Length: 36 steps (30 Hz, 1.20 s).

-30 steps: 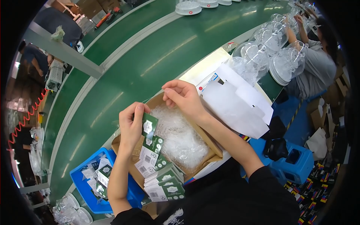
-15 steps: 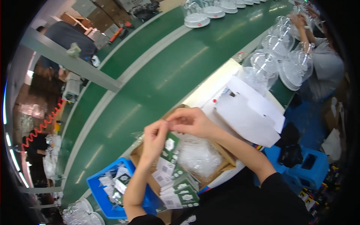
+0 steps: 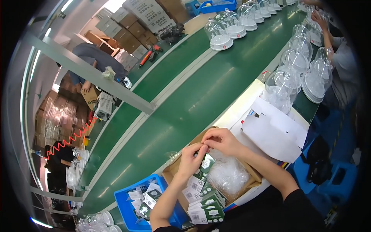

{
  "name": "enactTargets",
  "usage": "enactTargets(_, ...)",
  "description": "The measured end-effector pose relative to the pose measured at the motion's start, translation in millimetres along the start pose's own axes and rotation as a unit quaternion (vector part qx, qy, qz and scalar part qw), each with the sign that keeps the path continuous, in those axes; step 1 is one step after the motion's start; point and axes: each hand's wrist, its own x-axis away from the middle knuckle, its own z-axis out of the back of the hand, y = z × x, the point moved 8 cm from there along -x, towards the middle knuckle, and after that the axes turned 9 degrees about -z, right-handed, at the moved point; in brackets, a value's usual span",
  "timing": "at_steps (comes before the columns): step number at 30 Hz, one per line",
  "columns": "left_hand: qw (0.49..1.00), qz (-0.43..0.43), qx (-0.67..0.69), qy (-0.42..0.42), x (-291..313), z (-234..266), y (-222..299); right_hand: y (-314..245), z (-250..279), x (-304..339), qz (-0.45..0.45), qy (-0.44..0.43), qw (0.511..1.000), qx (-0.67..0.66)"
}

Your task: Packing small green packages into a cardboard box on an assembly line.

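My left hand (image 3: pixel 191 159) and my right hand (image 3: pixel 223 141) meet fingertip to fingertip above an open cardboard box (image 3: pixel 253 185). Both pinch closed, and whatever lies between the fingers is too small to make out. A green card with a white emblem (image 3: pixel 207 162) shows just below the left fingers; I cannot tell whether it is held. Inside the box, a heap of clear, thin plastic pieces (image 3: pixel 228 176) sits right of several overlapping green and white printed cards (image 3: pixel 206 212). Left of my left forearm, a blue bin (image 3: pixel 123 207) holds more such cards, loosely piled.
A green conveyor (image 3: pixel 181 116) runs diagonally past the box. Clear domes on white bases (image 3: pixel 222 40) line its far side; more domes (image 3: pixel 286 83) cluster at the right, beside a co-worker (image 3: pixel 344 58). White sheets (image 3: pixel 274 129) lie right of the box. A metal post (image 3: pixel 96 77) crosses the left.
The view has shifted, so the scene sits lower and further right. My hands stay pinched together over the box. At the far left, another person with a carton has come into sight.
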Motion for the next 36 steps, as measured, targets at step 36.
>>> enactTargets(36,0.98,0.063,0.115,0.151,2,23,-12,-34,11,17,0.143,0.194,0.948,0.208)
